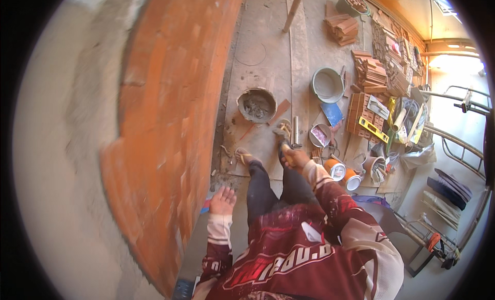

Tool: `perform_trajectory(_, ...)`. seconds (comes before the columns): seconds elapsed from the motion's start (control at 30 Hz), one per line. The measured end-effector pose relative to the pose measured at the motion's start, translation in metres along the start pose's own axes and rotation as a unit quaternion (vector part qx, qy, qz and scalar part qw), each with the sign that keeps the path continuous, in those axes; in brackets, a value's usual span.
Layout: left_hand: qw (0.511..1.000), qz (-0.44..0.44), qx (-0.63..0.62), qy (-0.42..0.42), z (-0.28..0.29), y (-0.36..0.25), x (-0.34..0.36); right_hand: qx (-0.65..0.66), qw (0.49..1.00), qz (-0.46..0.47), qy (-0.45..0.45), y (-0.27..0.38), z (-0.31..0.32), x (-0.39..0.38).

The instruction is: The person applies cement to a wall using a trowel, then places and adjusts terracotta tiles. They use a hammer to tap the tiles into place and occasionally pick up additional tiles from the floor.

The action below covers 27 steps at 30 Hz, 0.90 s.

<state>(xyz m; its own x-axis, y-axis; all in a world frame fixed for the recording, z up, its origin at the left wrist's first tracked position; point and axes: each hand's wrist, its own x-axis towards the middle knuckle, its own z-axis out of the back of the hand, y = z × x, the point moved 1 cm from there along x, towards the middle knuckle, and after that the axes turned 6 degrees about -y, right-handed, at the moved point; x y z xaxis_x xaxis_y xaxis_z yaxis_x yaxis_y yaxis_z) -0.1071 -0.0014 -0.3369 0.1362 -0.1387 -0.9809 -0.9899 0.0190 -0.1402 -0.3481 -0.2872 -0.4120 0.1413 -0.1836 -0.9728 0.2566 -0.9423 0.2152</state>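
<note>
My left hand (223,199) is open, fingers apart, beside the orange tiled or brick surface (165,93) at the left. My right hand (295,158) is closed on a tool (286,152) with a pale handle, held over my right leg; its head is hard to make out against the leg and floor. My feet in sandals stand on the dusty boards. Ahead of them are a bucket of grey mortar (257,105) and a loose flat tile (281,108). A pale pipe (296,125) lies or stands by my right foot.
At the right are a green bucket (327,83), stacked tiles (368,73), bricks (358,114), a yellow level (373,130), paint pails (335,169) and metal scaffold frames (459,145). A pole (293,11) stands at the top; rough grey render (67,145) borders the orange surface.
</note>
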Motion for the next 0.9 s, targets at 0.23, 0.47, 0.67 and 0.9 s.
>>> perform_trajectory(0.23,0.983,0.033,0.081,-0.164,0.032,0.077,0.039,0.041,0.993,-0.109,0.0,0.027,-0.056,0.227)
perform_trajectory(0.47,0.918,0.077,0.31,-0.235,0.041,0.129,0.081,-0.477,0.806,0.262,-0.232,0.055,0.026,0.39)
perform_trajectory(0.67,0.902,0.085,0.291,-0.308,0.021,0.157,0.121,-0.672,0.574,0.39,-0.258,0.061,0.11,0.533)
perform_trajectory(0.9,0.874,0.055,0.359,-0.323,0.0,0.178,0.138,-0.791,0.315,0.503,-0.15,0.08,0.134,0.604)
